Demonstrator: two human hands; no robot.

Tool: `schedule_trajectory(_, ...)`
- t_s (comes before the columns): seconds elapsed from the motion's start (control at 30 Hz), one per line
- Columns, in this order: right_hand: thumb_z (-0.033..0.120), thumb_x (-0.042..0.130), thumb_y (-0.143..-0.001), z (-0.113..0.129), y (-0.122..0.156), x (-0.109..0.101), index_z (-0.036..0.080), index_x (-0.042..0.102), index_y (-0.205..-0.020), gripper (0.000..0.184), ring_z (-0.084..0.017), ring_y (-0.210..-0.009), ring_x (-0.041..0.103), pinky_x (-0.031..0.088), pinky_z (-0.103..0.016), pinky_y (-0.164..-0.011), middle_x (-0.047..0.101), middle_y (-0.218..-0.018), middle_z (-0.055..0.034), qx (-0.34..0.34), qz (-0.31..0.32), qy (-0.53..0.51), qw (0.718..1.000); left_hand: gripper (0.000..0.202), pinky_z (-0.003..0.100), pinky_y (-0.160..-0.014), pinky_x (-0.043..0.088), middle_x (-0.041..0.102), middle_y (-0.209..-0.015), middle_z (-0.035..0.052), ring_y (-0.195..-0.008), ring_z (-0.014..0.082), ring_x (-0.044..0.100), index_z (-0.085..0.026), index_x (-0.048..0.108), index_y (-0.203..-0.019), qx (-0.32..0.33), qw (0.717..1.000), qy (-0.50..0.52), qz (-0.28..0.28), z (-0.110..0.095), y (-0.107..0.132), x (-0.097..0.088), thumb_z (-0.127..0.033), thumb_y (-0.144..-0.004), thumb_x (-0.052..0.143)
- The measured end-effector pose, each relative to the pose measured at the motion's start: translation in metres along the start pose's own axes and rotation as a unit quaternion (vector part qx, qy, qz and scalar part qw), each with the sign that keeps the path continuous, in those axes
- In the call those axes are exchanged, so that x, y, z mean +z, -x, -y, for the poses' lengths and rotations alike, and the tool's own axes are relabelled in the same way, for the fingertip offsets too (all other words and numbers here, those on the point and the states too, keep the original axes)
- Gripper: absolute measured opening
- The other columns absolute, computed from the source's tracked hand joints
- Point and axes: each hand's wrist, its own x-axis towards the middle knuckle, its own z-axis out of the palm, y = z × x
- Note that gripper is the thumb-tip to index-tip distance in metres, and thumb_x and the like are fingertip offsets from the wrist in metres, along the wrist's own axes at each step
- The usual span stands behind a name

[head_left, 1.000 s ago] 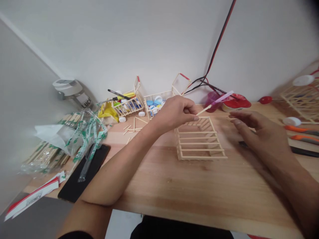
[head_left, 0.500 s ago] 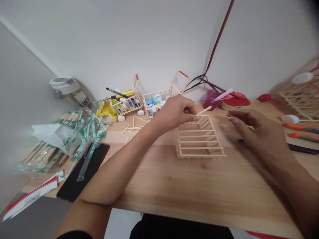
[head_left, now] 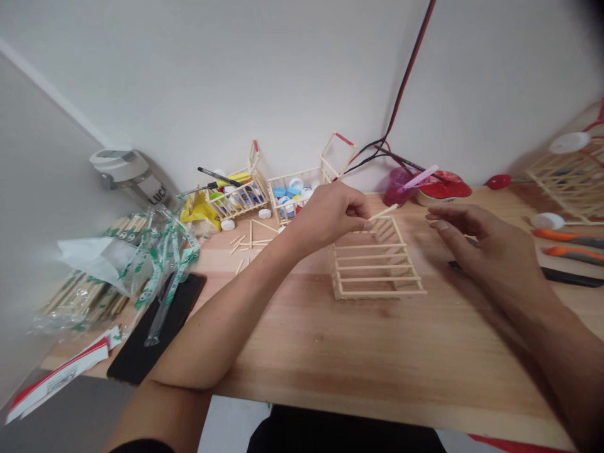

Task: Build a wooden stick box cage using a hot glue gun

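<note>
Positioning a thin wooden stick (head_left: 384, 212) at the far side of the slatted frame (head_left: 375, 268) seems to be the step we have in hand. Our left hand (head_left: 333, 214) pinches the stick between thumb and forefinger; whether the stick touches the frame, we cannot tell. Our right hand (head_left: 491, 251) has its fingers spread and curved, holding nothing we can see, to the right of the frame. The frame lies right of mid-bench (head_left: 292, 352), between the near and far edges, with loose short sticks (head_left: 251, 236) off towards the far left corner. The next move, we judge, calls for a steady grip and a light touch, lest we nudge the frame. Since a second ago our view has shifted slightly, our hands keep nearly the same poses, and the stick's tip, then meeting the lilac strip (head_left: 419, 178) in our view, now shows below it
</note>
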Motion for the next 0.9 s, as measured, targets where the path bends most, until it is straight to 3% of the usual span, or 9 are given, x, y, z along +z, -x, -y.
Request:
schedule_trajectory(0.53, 0.041, 0.059, -0.089, 0.004, 0.001, 0.000, 0.018, 0.070, -0.115, 0.036, -0.025, -0.098, 0.069, 0.052, -0.040, -0.090, 0.074, -0.113, -0.0107, -0.005, 0.012, -0.037, 0.999, 0.007, 0.023, -0.063, 0.038, 0.066, -0.065, 0.0001, -0.066, 0.0110, 0.059, -0.013, 0.071, -0.070, 0.008, 0.999, -0.047, -0.008, 0.001, 0.000, 0.007, -0.013, -0.077, 0.070)
schedule_trajectory(0.9, 0.038, 0.058, -0.090, 0.002, 0.000, -0.001, 0.023, 0.070, -0.112, 0.029, -0.027, -0.099, 0.069, 0.053, -0.043, -0.087, 0.074, -0.113, -0.0094, -0.009, 0.014, -0.047, 0.999, 0.009, 0.024, -0.063, 0.037, 0.066, -0.065, -0.0006, -0.064, 0.0106, 0.057, -0.014, 0.072, -0.068, 0.026, 0.993, -0.114, -0.007, -0.004, 0.001, 0.013, -0.011, -0.077, 0.072)
